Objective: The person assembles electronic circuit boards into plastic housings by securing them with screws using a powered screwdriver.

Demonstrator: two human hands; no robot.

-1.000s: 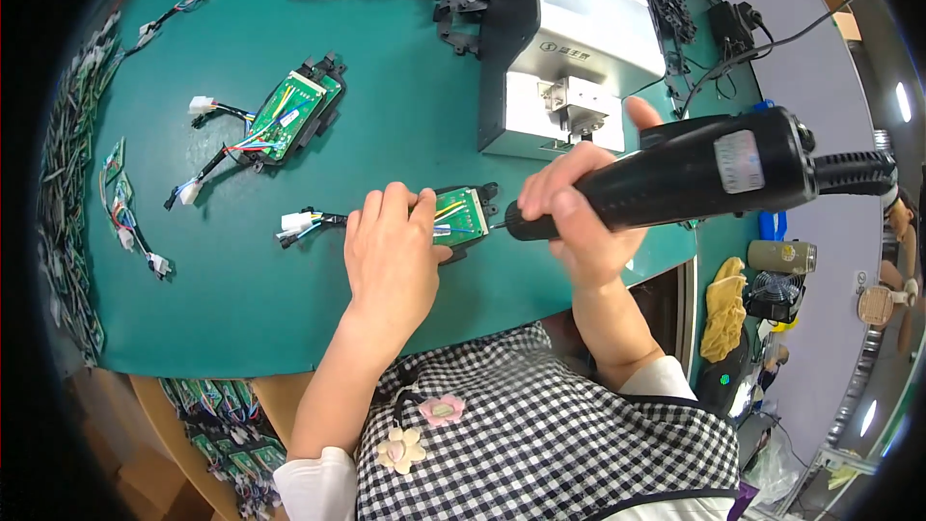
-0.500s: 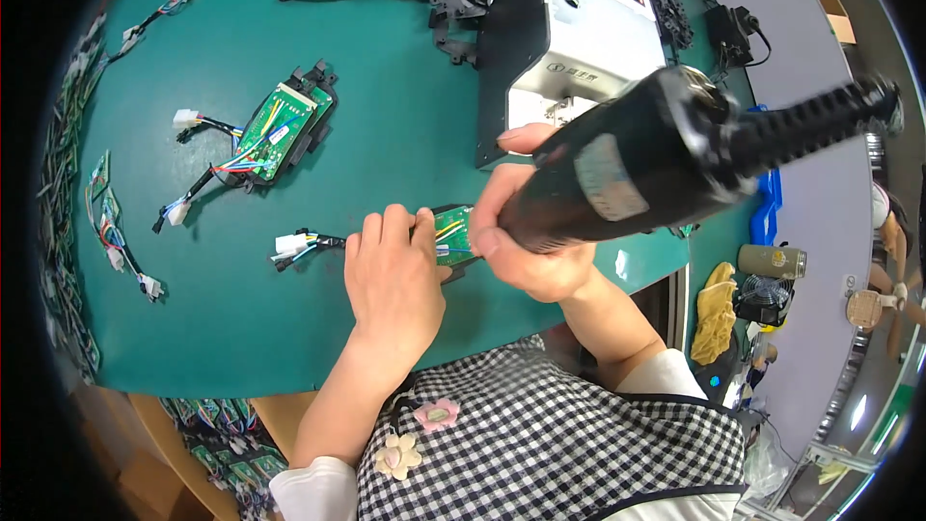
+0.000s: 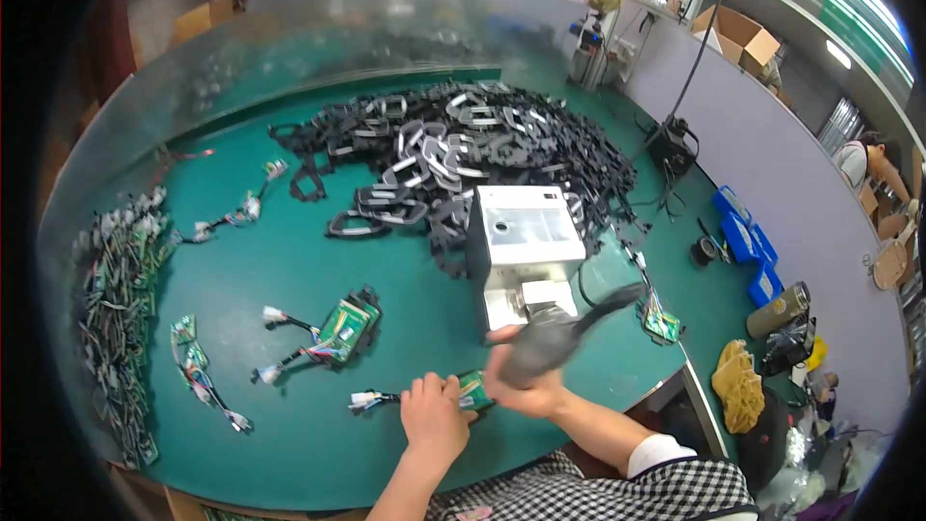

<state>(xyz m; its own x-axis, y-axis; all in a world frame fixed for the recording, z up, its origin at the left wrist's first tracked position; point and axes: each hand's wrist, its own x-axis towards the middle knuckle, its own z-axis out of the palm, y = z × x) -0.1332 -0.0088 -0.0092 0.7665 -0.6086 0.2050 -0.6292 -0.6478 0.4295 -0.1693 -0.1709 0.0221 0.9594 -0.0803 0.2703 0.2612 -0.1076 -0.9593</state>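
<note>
A black electric screwdriver [image 3: 542,351], blurred by motion, is gripped in my right hand [image 3: 529,394], its cord end pointing up to the right. Beneath my left hand [image 3: 434,417] lies a green circuit board [image 3: 473,390] in a black holder; the fingers press on its left end and the thumb is at its near side. White-plugged wires [image 3: 371,401] stick out to the left of that hand. The screwdriver's tip is hidden behind my right hand. Just beyond stands a silver and black box-shaped machine [image 3: 529,232].
Another board in a black holder [image 3: 347,330] lies left of centre. Loose wired boards [image 3: 198,357] and a heap of them [image 3: 121,328] occupy the left side. Black frames [image 3: 463,140] are piled at the back. Blue bins [image 3: 748,236], a bottle [image 3: 779,309] and a yellow glove [image 3: 738,386] sit right.
My view has tilted up and back, showing more of the table's far side and two other people. The screwdriver appears smaller and lower, still in my right hand; my left hand remains on the board.
</note>
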